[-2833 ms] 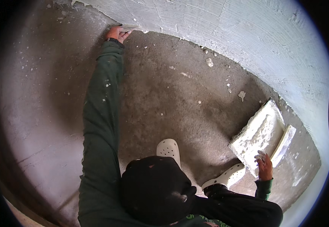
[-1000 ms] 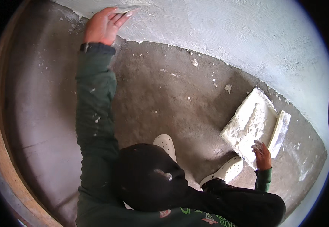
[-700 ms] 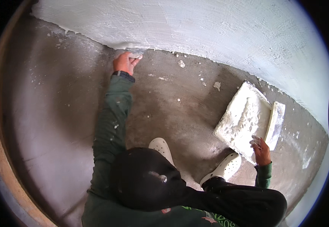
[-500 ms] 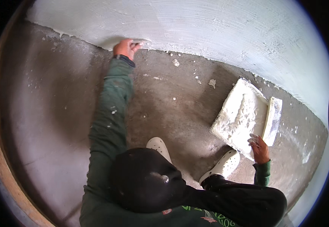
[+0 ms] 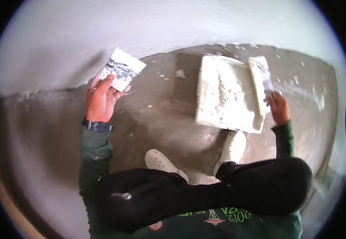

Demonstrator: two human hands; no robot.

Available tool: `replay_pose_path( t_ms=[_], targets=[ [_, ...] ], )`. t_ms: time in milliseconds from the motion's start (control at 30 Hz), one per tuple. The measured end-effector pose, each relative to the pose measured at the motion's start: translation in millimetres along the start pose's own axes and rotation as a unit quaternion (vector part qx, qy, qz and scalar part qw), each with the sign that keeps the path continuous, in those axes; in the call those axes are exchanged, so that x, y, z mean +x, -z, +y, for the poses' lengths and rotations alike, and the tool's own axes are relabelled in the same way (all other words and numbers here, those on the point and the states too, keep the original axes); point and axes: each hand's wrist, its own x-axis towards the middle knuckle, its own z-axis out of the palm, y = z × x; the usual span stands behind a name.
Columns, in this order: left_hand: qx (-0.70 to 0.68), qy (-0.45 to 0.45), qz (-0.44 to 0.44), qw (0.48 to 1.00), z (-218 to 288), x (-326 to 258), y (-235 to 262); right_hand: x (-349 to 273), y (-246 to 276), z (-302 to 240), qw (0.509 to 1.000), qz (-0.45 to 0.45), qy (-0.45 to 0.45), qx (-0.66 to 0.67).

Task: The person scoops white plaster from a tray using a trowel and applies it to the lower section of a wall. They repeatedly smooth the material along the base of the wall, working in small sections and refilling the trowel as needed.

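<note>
My left hand (image 5: 102, 97) is raised in front of the wall, its thumb pressed on a small flat square spreader (image 5: 123, 69) smeared with white paste over dark streaks. On the floor at the right lies a shallow white tray (image 5: 200, 91) holding thick, ridged white paste (image 5: 229, 85). A narrow flat strip (image 5: 258, 73), also coated white, leans along the tray's right side. Curled fingers of my right hand (image 5: 279, 108) grip the lower outer edge of that strip; the fingertips are partly hidden.
A pale wall (image 5: 173, 24) with brushed paste marks rises beyond the floor. White crumbs and a larger paste flake (image 5: 179, 73) dot the grey floor (image 5: 161, 115). My white clogs (image 5: 163, 162) stand near the tray, the right one close to its front edge.
My left hand has come away from the wall's base, bringing the spreader's face into sight. My right hand has moved from the tray's near corner to the strip. The whole view has turned.
</note>
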Motion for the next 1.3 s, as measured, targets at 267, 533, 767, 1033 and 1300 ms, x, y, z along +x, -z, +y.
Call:
replay_pose_path(
  t_ms=[267, 533, 767, 1033, 1300],
  targets=[
    [0.16, 0.147, -0.21, 0.953, -47, 23, -108, 4, 33, 40, 0.963, 0.194, -0.075, -0.172],
    [0.229, 0.216, -0.283, 0.906, -93, 37, -159, 11, -4, 48, 0.972, 0.183, 0.035, -0.143],
    [0.198, 0.231, -0.276, 0.912, -100, 41, -167, 14, -31, -14, 0.974, 0.166, 0.116, -0.098],
    [0.535, -0.131, -0.377, 0.745, -104, 42, -199, 15, -24, -64, 0.929, 0.179, 0.286, -0.151],
    [0.481, -0.255, -0.429, 0.721, -122, 24, -289, -10, 12, -50, 0.96, 0.172, 0.183, -0.122]
  ],
)
